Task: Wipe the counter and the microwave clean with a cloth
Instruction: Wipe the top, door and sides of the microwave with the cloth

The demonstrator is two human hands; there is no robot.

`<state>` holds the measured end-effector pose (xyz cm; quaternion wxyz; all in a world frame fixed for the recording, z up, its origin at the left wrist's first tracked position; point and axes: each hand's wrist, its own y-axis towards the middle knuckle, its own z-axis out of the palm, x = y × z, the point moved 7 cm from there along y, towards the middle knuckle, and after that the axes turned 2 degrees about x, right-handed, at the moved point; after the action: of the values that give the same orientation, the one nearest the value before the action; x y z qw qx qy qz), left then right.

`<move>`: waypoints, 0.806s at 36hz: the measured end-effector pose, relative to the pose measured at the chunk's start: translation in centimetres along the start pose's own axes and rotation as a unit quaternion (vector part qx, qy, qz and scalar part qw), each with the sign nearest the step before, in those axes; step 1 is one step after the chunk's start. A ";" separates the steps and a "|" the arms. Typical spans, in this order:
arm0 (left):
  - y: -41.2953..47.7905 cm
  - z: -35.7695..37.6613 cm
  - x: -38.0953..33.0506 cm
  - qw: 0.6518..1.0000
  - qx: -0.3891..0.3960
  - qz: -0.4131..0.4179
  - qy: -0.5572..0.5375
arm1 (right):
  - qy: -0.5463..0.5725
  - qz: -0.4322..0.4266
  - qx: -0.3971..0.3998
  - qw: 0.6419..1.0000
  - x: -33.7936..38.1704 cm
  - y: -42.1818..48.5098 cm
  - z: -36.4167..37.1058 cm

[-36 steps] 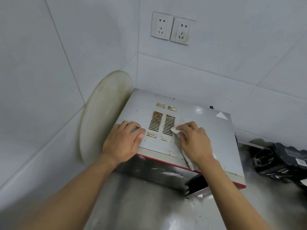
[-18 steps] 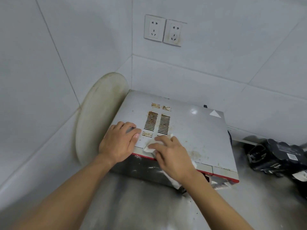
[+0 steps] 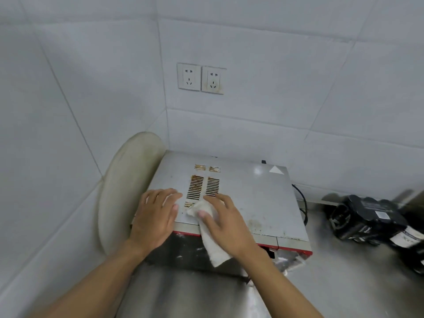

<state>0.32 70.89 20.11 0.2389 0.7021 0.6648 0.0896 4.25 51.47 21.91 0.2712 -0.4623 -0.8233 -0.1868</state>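
A grey microwave (image 3: 250,196) with rusty vent slots and a red front strip stands in the corner on a steel counter (image 3: 339,283). My left hand (image 3: 154,216) rests flat on its top near the front left corner, fingers relaxed. My right hand (image 3: 226,221) presses a white cloth (image 3: 212,242) onto the top just below the vents, thumb on the cloth. The cloth's loose end hangs down over the dark front door. Brown stains show on the top to the right of my right hand.
A round cream-coloured plate (image 3: 124,187) leans against the left wall beside the microwave. Two wall sockets (image 3: 201,78) sit above. A black cable (image 3: 302,203) runs behind the microwave's right side. Dark bottles and a black object (image 3: 371,221) lie on the counter at right.
My right hand with the cloth slid left across the microwave top, from right of the vents to the front left area next to my left hand. My left hand stayed put.
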 end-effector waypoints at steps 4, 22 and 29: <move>0.3 -1.2 -5.6 0.996 -0.002 0.035 -0.079 | -0.144 0.024 -0.091 0.985 -6.3 -2.2 -3.5; 0.6 1.4 -7.1 0.982 0.159 -0.073 0.076 | -0.263 0.032 -0.040 0.963 -9.9 -3.0 -2.7; -2.8 2.1 -12.7 0.995 0.081 -0.001 0.050 | -0.272 0.025 -0.044 0.961 -10.0 -2.8 -2.8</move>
<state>-2.55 58.03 19.45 0.1477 0.7128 0.6821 0.0705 6.86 41.90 17.76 0.0212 -0.5278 -0.8451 -0.0826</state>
